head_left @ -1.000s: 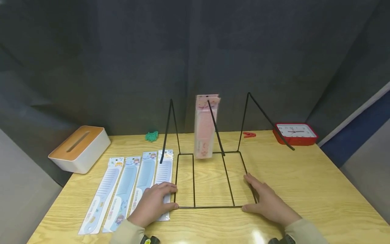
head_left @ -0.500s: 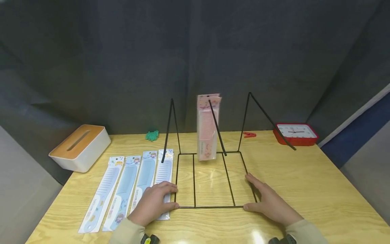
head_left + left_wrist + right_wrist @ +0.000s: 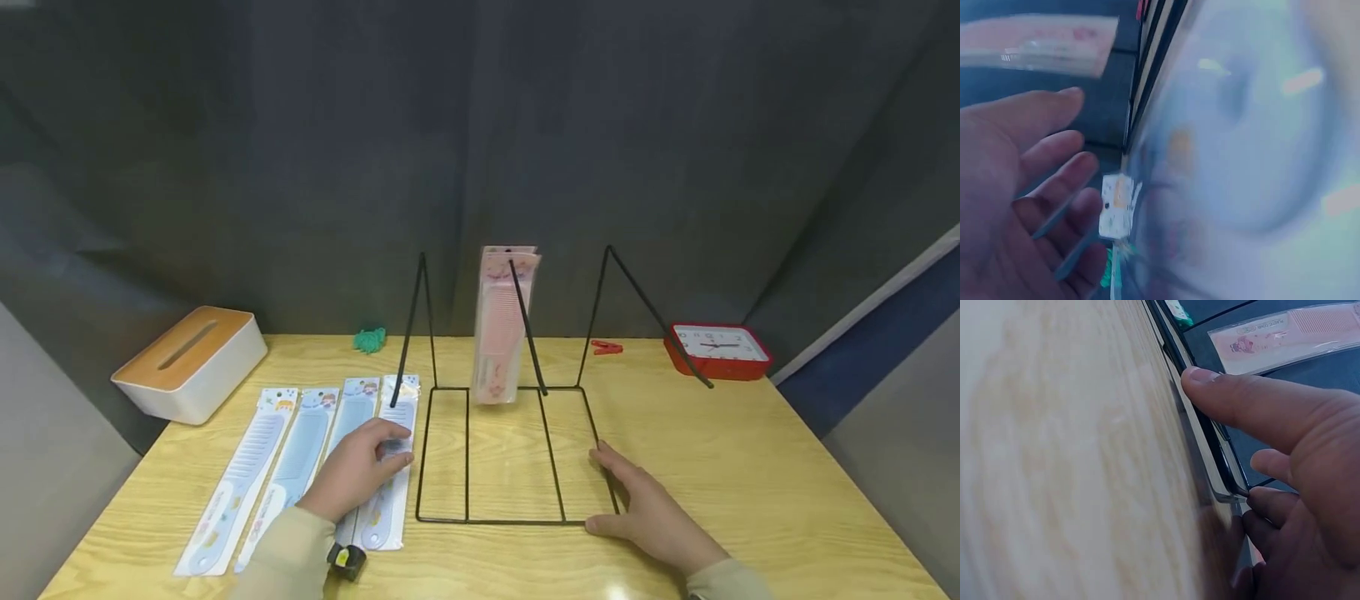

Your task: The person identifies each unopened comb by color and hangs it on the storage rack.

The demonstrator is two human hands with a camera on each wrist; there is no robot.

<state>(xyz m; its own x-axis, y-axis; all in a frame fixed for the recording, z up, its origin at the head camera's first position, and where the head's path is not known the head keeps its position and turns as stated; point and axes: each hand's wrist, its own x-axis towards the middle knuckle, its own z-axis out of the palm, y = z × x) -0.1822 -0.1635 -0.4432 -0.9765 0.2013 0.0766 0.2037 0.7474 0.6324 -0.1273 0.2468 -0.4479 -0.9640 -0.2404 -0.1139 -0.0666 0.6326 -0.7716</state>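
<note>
A black wire display rack [image 3: 517,522] with long slanting hooks stands on the table. From its middle hook hang pink combs [image 3: 500,325] in clear packaging. My right hand [image 3: 648,508] rests at the rack's near right corner; in the right wrist view its thumb [image 3: 1235,400] touches the black bar. To the left of the rack, several packaged blue combs [image 3: 243,467] lie side by side. Over the rightmost packaged comb [image 3: 382,521] hovers my left hand [image 3: 352,471], thumb and fingers apart and holding nothing. The left wrist view shows its fingers [image 3: 1054,156] loosely bent.
A white tissue box [image 3: 217,375] with a wooden lid stands at the left. Near the dark backdrop lie a small green object [image 3: 370,340] and a red clip [image 3: 607,347]. At the right rear is a red clock [image 3: 720,350].
My left hand has left the rack's left side and moved left over the packaged combs. My right hand stays at the rack's corner. The head view has shifted slightly.
</note>
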